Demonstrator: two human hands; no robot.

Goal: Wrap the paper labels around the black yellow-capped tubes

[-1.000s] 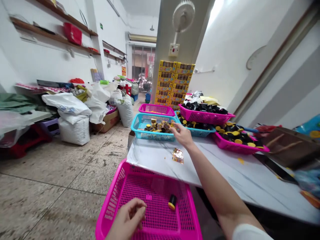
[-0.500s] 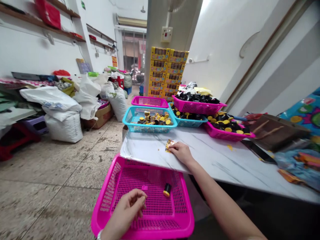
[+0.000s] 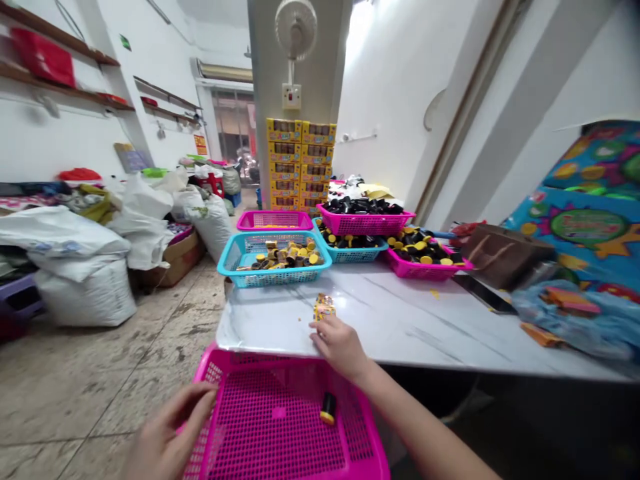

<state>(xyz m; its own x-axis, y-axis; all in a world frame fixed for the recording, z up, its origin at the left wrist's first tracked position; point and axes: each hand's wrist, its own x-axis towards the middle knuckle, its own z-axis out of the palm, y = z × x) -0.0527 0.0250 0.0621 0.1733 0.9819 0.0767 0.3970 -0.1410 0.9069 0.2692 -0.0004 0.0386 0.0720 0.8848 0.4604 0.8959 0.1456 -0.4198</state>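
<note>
On the white marbled table [image 3: 280, 327] lies a small stack of shiny gold printed labels [image 3: 324, 306]. My right hand [image 3: 343, 347] has its fingers and thumb closed at the near edge of these labels. Lower left, my left hand [image 3: 170, 433] hovers by the left rim of a large pink basket [image 3: 280, 383]. Its fingers are loosely bent, slightly blurred, and I see nothing between them. Inside that basket rests one small black tub with a yellow lid [image 3: 328, 408], lying on its side.
Behind the labels stands a blue basket [image 3: 274, 279] of gold-labelled tubs. Further right are a pink basket [image 3: 425, 270] of black tubs and a stacked pink basket [image 3: 367, 223] of black pieces. A phone [image 3: 484, 293] and blue plastic bag [image 3: 575, 320] lie right.
The view has turned right and tilted up. My left hand has moved left, from over the pink basket to its left rim. My right hand stays at the labels.
</note>
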